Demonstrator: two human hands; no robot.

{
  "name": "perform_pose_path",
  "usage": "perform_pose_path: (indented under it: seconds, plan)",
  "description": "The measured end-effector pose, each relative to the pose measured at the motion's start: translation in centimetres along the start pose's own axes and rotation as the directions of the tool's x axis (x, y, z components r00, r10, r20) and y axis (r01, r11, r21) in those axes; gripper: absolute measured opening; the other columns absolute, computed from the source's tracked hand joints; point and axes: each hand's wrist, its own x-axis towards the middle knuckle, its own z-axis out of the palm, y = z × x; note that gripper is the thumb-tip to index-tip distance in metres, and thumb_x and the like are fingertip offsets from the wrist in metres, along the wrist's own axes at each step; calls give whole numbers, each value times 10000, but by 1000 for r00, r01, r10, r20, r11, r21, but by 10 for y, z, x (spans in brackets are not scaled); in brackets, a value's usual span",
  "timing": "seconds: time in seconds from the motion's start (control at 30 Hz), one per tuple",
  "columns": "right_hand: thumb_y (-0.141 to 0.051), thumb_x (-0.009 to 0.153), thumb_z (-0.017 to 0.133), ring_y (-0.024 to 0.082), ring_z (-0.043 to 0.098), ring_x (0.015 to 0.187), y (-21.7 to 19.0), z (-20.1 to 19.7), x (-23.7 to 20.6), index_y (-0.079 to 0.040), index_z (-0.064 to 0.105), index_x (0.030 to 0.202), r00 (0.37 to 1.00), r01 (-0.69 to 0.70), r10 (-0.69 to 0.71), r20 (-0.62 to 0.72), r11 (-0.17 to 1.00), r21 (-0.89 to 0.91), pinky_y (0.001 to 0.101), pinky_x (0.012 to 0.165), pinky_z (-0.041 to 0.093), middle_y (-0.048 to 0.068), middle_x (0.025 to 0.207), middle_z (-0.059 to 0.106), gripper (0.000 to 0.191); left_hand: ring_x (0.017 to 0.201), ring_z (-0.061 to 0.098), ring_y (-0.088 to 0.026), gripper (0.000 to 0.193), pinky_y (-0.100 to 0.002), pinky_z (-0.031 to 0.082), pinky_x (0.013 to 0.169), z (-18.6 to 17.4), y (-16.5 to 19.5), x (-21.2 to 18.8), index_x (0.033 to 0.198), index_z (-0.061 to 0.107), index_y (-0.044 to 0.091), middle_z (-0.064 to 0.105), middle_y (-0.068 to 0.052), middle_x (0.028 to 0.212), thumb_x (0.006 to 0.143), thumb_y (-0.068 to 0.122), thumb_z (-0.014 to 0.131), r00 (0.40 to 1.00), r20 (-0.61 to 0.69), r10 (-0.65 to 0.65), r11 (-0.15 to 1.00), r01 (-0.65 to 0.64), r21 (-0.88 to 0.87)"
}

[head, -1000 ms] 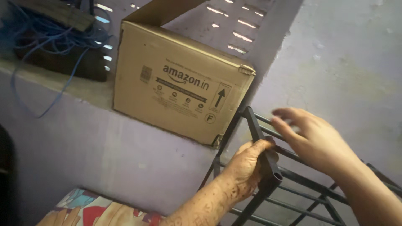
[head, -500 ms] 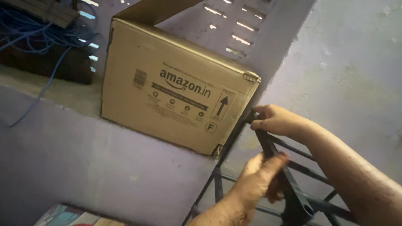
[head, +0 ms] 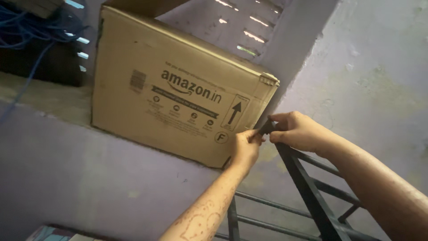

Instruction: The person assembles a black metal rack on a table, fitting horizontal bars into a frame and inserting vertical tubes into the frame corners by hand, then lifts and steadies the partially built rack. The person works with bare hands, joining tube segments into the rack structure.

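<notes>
Pinching the top end of a black metal rack frame, both hands meet just right of centre: the left hand has its grip pressed together on the frame's tip from the 9 o'clock side, and the right hand curls its grip over the same tip from 3 o'clock. Directly at 9 o'clock of the hands, a large brown cardboard box sits on a pale purple wall ledge, and tangled blue cables hang at 10 o'clock.
</notes>
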Motion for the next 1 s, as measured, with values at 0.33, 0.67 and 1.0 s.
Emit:
perform_pose_path:
  seconds: [0.33, 0.67, 1.0]
  plan:
    - [-211, 858, 671, 262, 732, 930, 0, 6, 13, -56, 724, 1303, 993, -10, 22, 113, 994, -105, 374, 877, 564, 190, 1044, 825, 475, 786, 622, -75, 170, -252, 519, 753, -17, 4, 13, 1043, 777, -3, 742, -7, 861, 943, 64, 657, 990, 124, -60, 980, 82, -180]
    - [-593, 939, 455, 328, 515, 1350, -7, 10, 3, -228, 342, 1573, 993, 70, -17, 115, 878, -473, 448, 1100, 369, 152, 1430, 573, 741, 852, 640, -181, 235, -337, 511, 759, -26, 2, -5, 1127, 729, -15, 700, -114, 956, 924, 95, 680, 996, -33, 82, 981, -75, 176]
    - [-324, 1060, 538, 296, 702, 1042, 53, -83, -198, -110, 611, 1463, 778, 10, -247, -577, 924, -382, 440, 860, 563, 173, 1415, 652, 462, 1118, 697, -202, 303, -331, 537, 962, -12, 190, -99, 1229, 702, 27, 736, -97, 1212, 960, 159, 657, 871, 314, 379, 817, -474, 329]
